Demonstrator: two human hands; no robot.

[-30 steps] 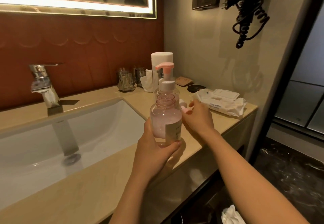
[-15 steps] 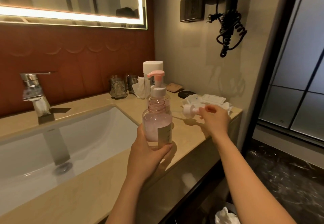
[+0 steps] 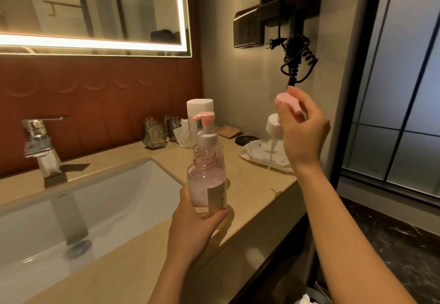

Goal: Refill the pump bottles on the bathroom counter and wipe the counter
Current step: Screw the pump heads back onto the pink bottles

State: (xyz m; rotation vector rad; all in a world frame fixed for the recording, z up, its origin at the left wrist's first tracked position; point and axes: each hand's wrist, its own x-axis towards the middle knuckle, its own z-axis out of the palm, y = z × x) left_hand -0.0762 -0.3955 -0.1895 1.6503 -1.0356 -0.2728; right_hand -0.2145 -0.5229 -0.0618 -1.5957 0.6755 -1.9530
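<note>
- Bathroom counter [image 3: 257,184], beige stone, runs from lower left to centre right; white sink [image 3: 71,220] set into it at left, chrome faucet [image 3: 38,141] behind the sink, lit mirror [image 3: 95,6] upper left
- Lower centre: left hand [image 3: 192,227] grips the base of a clear pink pump bottle [image 3: 206,180], thumb and fingers wrapped round it
- Bottle upright over the counter near its front edge, neck uncapped, pale pink liquid in the lower body; cannot tell whether its base touches the stone
- Centre right, raised above the counter: right hand [image 3: 302,132] pinches a pump head [image 3: 273,126] by its pink nozzle; white collar and thin dip tube hang below the fingers, well apart from the open neck
- Directly behind the held bottle: second pump bottle [image 3: 209,138], pink pump fitted, standing on the counter; tall white-capped bottle [image 3: 198,108] just behind it
- Wet-wipes pack [image 3: 259,156] flat on the counter below the right hand; dark round disc [image 3: 246,140] beside it
- Glass tumblers [image 3: 154,134] at the back against the red wall
- Upper right: black hair dryer [image 3: 290,3] on the wall, coiled cord [image 3: 298,65] hanging under it
</note>
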